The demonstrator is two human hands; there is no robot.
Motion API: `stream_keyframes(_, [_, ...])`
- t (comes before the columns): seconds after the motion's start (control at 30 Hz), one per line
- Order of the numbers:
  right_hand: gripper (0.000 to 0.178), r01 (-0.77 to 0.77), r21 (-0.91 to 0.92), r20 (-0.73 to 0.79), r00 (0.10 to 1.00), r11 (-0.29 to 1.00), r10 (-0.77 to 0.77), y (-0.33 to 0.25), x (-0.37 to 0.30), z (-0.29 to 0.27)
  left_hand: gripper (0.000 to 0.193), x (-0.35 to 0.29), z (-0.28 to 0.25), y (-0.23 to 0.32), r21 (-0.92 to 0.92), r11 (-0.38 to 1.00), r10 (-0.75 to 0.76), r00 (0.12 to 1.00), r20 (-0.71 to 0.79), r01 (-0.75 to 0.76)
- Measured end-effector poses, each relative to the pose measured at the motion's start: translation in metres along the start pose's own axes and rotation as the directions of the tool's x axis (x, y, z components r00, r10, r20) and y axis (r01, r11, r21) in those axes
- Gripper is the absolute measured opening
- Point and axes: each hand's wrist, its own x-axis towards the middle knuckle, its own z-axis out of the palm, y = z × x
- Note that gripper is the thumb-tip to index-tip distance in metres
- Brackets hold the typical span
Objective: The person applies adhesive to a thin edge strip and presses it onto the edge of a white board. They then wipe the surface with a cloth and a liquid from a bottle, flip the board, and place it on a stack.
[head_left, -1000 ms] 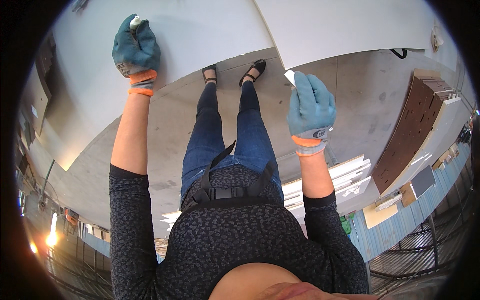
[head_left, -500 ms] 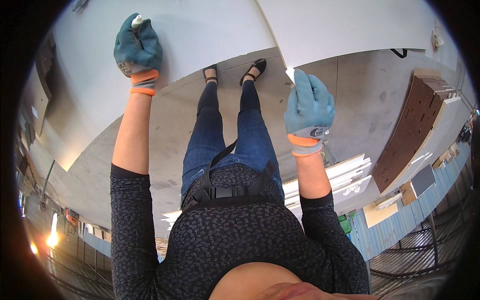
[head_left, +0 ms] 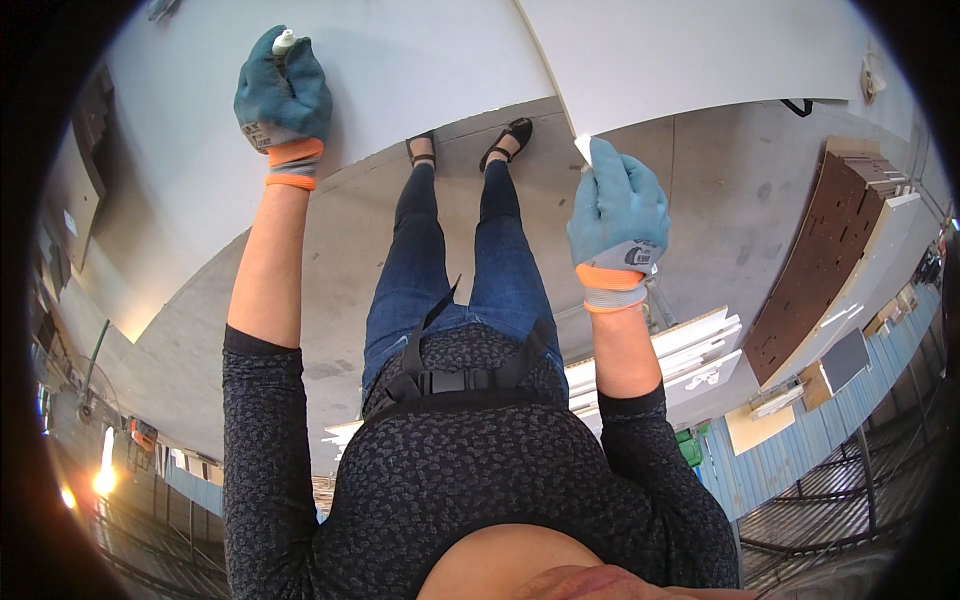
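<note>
Over a large white panel (head_left: pixel 420 60), my gloved left hand (head_left: pixel 284 95) is closed around a small white bottle with a narrow tip (head_left: pixel 284 41). Only the bottle's top shows; the fingers hide the rest. My right hand (head_left: pixel 620 205), in a matching blue-grey glove with an orange cuff, is closed, back upward. Between its thumb side and index finger, a thin white piece (head_left: pixel 583 148) sticks out beside the corner of a second white panel (head_left: pixel 690 60). The piece's lower end is hidden, so I cannot tell what it is.
A stack of dark brown boards (head_left: pixel 825 265) stands on the right, next to a pale board. White strips (head_left: pixel 690 345) lie low on my right side. Concrete floor (head_left: pixel 720 200) stretches below the panels' edge. A small dark hook-like thing (head_left: pixel 797 107) hangs under the right panel.
My left hand has shifted slightly to the right with the bottle in it. My right hand has barely moved, and the white piece is still held.
</note>
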Motion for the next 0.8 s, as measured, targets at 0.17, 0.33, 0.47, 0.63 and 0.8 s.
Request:
stream_keyframes(0.17, [0.029,-0.062,-0.023,0.079,0.995,0.998,0.064,-0.007,0.004,-0.006,0.021,0.0,-0.003,0.0,0.004,1.0,0.005,1.0,0.019,-0.005])
stream_keyframes(0.33, [0.027,-0.097,-0.066,0.1,0.99,0.993,0.103,-0.012,0.006,-0.009,0.022,0.001,-0.002,-0.001,0.022,1.0,-0.01,1.0,0.026,0.009])
stream_keyframes(0.47, [0.023,-0.118,-0.108,0.104,0.986,0.987,0.129,-0.017,0.007,-0.009,0.022,0.001,-0.005,0.007,0.031,0.998,-0.051,0.997,0.059,0.049])
stream_keyframes(0.63, [0.023,-0.227,-0.166,0.269,0.926,0.959,0.266,-0.011,-0.003,-0.014,0.023,0.0,0.0,-0.004,0.005,1.0,0.027,1.0,0.01,-0.027])
stream_keyframes(0.8, [0.022,-0.284,-0.23,0.344,0.871,0.931,0.35,0.021,-0.03,-0.028,0.023,0.003,-0.002,-0.002,0.012,1.0,-0.01,0.999,0.048,0.009])
